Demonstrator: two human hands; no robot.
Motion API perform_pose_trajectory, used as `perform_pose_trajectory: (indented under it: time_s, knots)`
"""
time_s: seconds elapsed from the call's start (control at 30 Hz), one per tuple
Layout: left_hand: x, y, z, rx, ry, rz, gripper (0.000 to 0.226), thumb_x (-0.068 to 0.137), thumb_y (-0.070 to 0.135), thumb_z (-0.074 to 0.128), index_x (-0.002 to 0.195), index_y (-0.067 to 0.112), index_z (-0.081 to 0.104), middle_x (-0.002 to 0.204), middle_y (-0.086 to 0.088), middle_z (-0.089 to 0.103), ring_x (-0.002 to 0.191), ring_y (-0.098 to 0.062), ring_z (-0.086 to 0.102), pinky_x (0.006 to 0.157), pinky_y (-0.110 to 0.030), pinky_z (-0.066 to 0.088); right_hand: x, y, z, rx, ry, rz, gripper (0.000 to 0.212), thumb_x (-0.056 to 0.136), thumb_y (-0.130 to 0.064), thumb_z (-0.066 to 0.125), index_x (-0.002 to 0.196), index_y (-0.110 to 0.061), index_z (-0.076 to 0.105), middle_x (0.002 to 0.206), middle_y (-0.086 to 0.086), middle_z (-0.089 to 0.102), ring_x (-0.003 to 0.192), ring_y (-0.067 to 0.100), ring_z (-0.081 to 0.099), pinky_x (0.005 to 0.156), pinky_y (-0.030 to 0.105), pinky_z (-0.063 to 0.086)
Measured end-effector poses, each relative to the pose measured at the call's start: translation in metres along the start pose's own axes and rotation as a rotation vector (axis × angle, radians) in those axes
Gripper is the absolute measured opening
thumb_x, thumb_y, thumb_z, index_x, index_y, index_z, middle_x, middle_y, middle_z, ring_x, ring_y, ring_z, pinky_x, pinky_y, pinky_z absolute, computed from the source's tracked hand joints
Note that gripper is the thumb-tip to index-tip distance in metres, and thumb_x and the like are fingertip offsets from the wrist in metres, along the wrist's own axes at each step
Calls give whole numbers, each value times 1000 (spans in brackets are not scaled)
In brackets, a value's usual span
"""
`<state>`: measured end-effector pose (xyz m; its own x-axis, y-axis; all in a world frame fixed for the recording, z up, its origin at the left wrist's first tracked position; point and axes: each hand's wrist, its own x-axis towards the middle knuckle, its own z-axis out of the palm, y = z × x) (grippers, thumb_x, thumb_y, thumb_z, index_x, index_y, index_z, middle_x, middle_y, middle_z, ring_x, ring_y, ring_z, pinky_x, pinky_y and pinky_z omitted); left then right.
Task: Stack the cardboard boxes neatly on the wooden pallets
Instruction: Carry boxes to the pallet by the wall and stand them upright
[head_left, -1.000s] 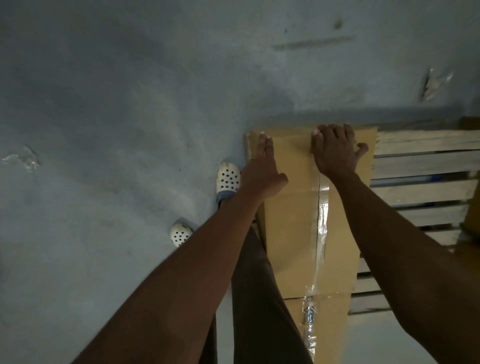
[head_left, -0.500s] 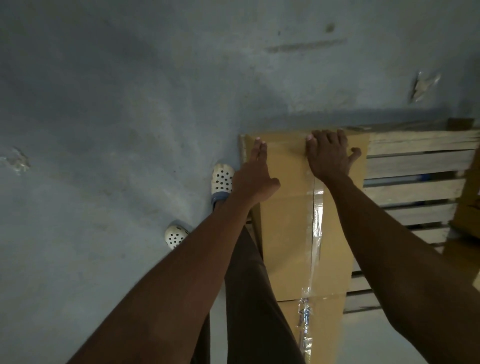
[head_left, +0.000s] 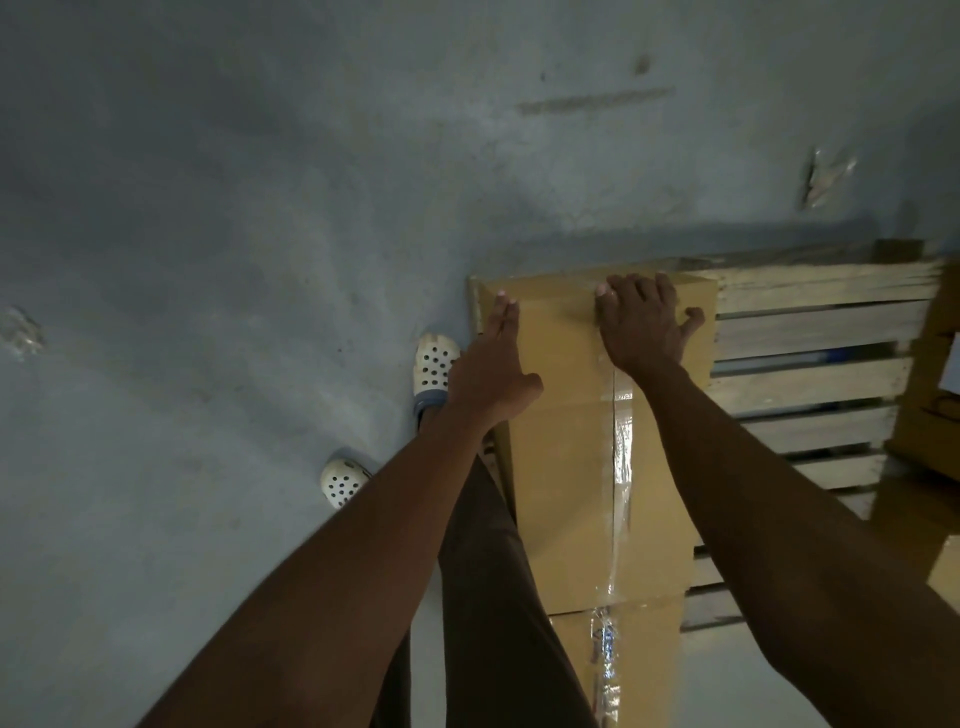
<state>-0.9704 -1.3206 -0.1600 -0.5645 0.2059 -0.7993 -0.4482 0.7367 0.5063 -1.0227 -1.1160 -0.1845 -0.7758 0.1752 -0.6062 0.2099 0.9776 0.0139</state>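
Observation:
A long brown cardboard box (head_left: 566, 467), sealed with shiny clear tape down its middle, lies on the left end of a slatted wooden pallet (head_left: 810, 384). My left hand (head_left: 493, 364) lies flat along the box's left top edge, fingers straight. Spread flat on the far end of the box top, my right hand (head_left: 641, 325) presses over the tape seam. The box's near end face (head_left: 618, 665) shows below.
Grey concrete floor fills the left and far side. My two white perforated clogs (head_left: 434, 366) stand just left of the box. More brown boxes (head_left: 930, 395) sit on the pallet's right end. A scrap of clear plastic (head_left: 826, 179) lies on the floor beyond.
Both hands stay flat on the box top in nearly the same spots. The view has drifted slightly, showing more of the boxes at the right.

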Motion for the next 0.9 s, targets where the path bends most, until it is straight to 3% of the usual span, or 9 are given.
perform_pose_trajectory:
  time_s: [0.33,0.5,0.73,0.9]
  knots:
    - [-4,0,6,25,-24,1,104,84,32,63,161,28,-6,165,21,-21,107,-25,62,66,-34,47,-7,8,6,-34,-14,-4,54,105,-56,19,142,-30,49,152,-2,46,151,24,24,110,66,17]
    - [-7,-1,7,57,-26,-2,101,85,34,61,161,28,-6,165,21,-21,100,-26,63,71,-38,54,-9,9,6,-29,-25,-1,52,106,-53,20,143,-29,48,154,0,43,152,24,22,112,65,16]
    - [-9,-1,11,55,-10,-5,102,85,32,63,161,26,-5,166,19,-20,95,-23,63,66,-34,53,-11,13,13,-31,-12,-12,53,106,-55,19,142,-29,48,153,0,44,152,25,22,111,65,16]
    - [-12,-6,18,39,-24,-9,106,81,31,64,161,29,-6,164,21,-21,108,-27,62,80,-48,57,-17,16,16,-24,-18,-11,53,106,-55,19,142,-30,48,154,-1,43,152,23,20,111,65,17]
